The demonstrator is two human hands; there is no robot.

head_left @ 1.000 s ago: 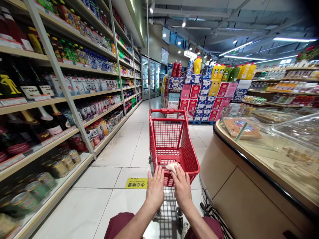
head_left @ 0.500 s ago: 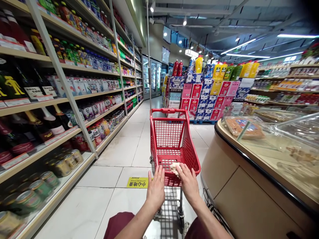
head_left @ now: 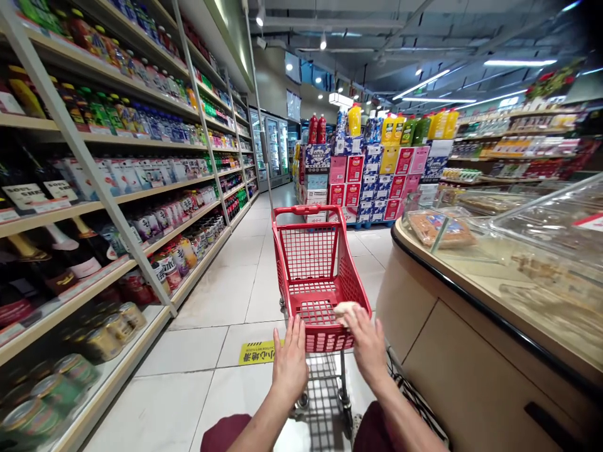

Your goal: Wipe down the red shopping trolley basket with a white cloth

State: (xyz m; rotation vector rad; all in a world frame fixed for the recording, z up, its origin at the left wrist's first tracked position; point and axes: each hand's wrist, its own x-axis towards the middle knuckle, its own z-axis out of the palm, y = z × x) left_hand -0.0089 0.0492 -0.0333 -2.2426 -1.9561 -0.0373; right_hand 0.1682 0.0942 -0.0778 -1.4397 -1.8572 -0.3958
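Observation:
A red shopping cart (head_left: 315, 289) stands in front of me, its plastic basket on a metal frame with wheels. My left hand (head_left: 289, 361) is at the near left of the basket, fingers straight and flat, holding nothing; I cannot tell whether it touches the rim. My right hand (head_left: 370, 345) is over the near right corner. Under its fingers is a crumpled cream-white cloth (head_left: 346, 309), partly hidden by the hand. No goods show in the basket.
Drink shelves (head_left: 155, 182) line the left side. A beige display counter (head_left: 438, 326) curves along the right. Stacked drink cartons (head_left: 365, 182) stand ahead. A yellow wet-floor sticker (head_left: 257, 353) lies on the tiles, and cables (head_left: 412, 398) run by the counter's foot.
My view has swung slightly right. My right hand, with the cloth, has moved right along the near rim, away from my left hand. The left hand stays flat near the basket's left side.

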